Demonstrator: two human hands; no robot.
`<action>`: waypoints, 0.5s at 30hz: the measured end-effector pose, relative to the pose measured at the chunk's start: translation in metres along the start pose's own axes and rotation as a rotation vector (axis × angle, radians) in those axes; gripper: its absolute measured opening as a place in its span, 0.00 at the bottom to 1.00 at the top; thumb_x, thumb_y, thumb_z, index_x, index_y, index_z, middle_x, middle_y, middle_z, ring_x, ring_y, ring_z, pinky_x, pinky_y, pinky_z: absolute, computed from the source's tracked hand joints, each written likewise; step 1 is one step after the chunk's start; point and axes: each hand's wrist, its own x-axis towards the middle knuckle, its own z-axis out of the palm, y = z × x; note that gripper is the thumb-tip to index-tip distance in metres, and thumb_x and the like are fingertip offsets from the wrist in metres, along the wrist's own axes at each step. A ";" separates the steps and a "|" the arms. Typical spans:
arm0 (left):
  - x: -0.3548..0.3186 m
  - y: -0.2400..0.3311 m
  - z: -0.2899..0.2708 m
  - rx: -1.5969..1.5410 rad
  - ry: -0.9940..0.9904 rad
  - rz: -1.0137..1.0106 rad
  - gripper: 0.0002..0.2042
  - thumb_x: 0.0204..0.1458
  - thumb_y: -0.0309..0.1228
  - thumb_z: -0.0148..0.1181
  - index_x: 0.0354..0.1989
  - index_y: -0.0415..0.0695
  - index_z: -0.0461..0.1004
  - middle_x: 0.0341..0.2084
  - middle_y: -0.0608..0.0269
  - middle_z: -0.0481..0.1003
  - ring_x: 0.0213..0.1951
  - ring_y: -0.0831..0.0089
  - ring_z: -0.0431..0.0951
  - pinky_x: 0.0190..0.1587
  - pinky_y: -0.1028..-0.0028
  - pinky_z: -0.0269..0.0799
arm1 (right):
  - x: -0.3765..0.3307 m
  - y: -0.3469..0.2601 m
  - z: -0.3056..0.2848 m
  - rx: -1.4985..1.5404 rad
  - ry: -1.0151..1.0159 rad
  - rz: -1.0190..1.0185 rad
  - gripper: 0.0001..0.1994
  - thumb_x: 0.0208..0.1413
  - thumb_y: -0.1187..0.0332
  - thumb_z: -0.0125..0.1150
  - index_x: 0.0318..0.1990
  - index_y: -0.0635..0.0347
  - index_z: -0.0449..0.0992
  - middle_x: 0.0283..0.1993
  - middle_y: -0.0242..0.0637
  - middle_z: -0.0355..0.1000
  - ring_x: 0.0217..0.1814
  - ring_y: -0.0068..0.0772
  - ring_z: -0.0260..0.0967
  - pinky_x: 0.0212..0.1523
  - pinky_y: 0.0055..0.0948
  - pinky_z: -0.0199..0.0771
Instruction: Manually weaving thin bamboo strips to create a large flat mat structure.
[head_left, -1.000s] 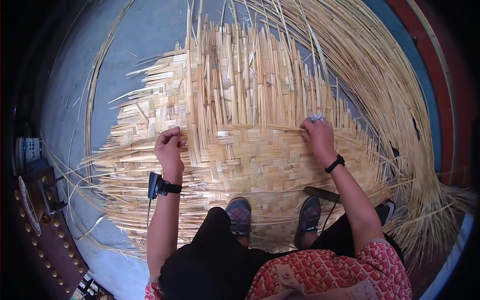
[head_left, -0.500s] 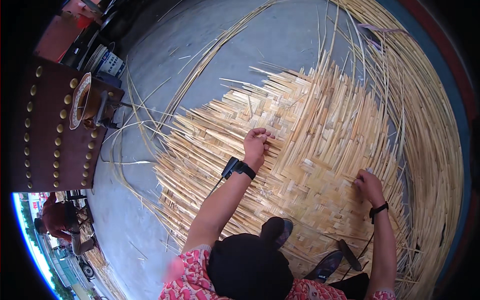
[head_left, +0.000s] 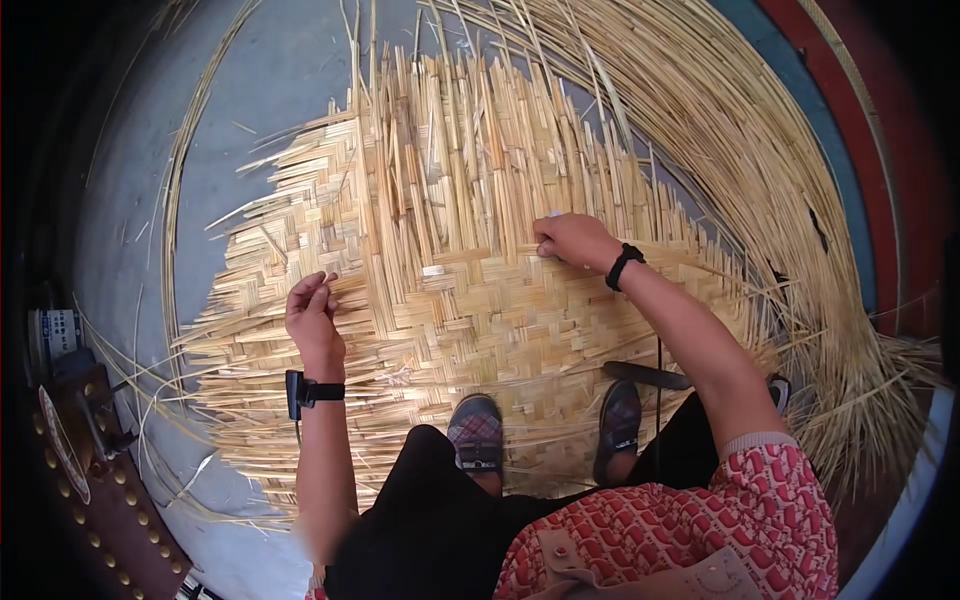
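Note:
A partly woven mat (head_left: 500, 300) of split, straw-coloured reed strips lies on the floor beneath me, with loose strip ends fanning out on its far and left sides. Over its left part is my left hand (head_left: 315, 318), closed in a pinch at the end of a pale strip. My right hand (head_left: 578, 241) is closed low over the far middle of the weave, fingers pointing left. From its fingertips a flat reed strip (head_left: 465, 257) runs left across the upright strips. Exactly how the right fingers grip it is partly hidden.
Both my shoes (head_left: 476, 432) rest on the mat, a dark bar-shaped tool (head_left: 646, 375) beside the right one. A big bundle of long reeds (head_left: 740, 130) curves along the right. Loose reeds (head_left: 185, 150) lie on the grey floor at left, near a studded brown panel (head_left: 125, 510).
My view has swung to the right. My right hand has moved to the far middle of the mat and turned leftward; my left hand, open-fingered before, is now pinching over the left part.

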 end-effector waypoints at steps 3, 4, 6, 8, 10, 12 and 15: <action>-0.014 0.025 -0.014 0.100 0.507 0.059 0.19 0.55 0.22 0.59 0.56 0.37 0.68 0.50 0.52 0.68 0.47 0.68 0.70 0.53 0.69 0.67 | -0.016 -0.024 -0.044 -0.037 -0.286 0.241 0.24 0.56 0.42 0.59 0.35 0.57 0.75 0.30 0.37 0.77 0.34 0.37 0.76 0.35 0.37 0.72; -0.023 0.027 -0.042 0.458 0.555 0.238 0.21 0.53 0.22 0.60 0.56 0.38 0.67 0.50 0.50 0.67 0.50 0.65 0.68 0.55 0.67 0.64 | -0.022 -0.028 -0.057 0.151 -0.371 0.260 0.29 0.56 0.36 0.55 0.35 0.59 0.76 0.29 0.36 0.77 0.31 0.33 0.75 0.32 0.33 0.72; -0.048 0.026 -0.060 0.910 0.458 0.616 0.22 0.51 0.22 0.59 0.57 0.40 0.68 0.52 0.52 0.67 0.52 0.65 0.69 0.51 0.67 0.67 | -0.058 0.020 -0.076 0.366 -0.359 0.293 0.32 0.59 0.36 0.51 0.36 0.63 0.78 0.25 0.36 0.75 0.25 0.27 0.72 0.31 0.32 0.73; -0.071 0.023 0.016 0.585 0.067 0.413 0.17 0.52 0.23 0.59 0.52 0.41 0.72 0.48 0.60 0.73 0.49 0.71 0.72 0.45 0.73 0.69 | -0.137 0.075 -0.128 0.288 -0.366 0.515 0.32 0.63 0.39 0.46 0.39 0.63 0.80 0.28 0.39 0.77 0.29 0.29 0.74 0.35 0.31 0.75; -0.084 0.002 0.032 0.310 -0.150 0.277 0.14 0.56 0.21 0.54 0.51 0.41 0.72 0.42 0.63 0.77 0.43 0.75 0.76 0.43 0.77 0.71 | -0.190 0.104 -0.150 0.361 -0.277 0.649 0.33 0.64 0.39 0.43 0.39 0.64 0.81 0.28 0.40 0.78 0.29 0.32 0.76 0.35 0.32 0.76; -0.102 0.005 0.030 0.082 -0.245 0.009 0.09 0.59 0.23 0.53 0.47 0.39 0.74 0.40 0.65 0.78 0.42 0.78 0.77 0.45 0.78 0.73 | -0.228 0.115 -0.184 0.397 -0.309 0.647 0.32 0.64 0.41 0.45 0.36 0.66 0.80 0.25 0.40 0.78 0.25 0.35 0.76 0.31 0.32 0.76; -0.117 -0.001 0.007 0.181 -0.337 0.013 0.09 0.60 0.24 0.53 0.47 0.39 0.74 0.38 0.64 0.78 0.42 0.78 0.78 0.45 0.77 0.73 | -0.276 0.111 -0.239 0.404 -0.224 0.728 0.29 0.67 0.47 0.43 0.33 0.67 0.78 0.28 0.43 0.78 0.26 0.37 0.78 0.30 0.34 0.79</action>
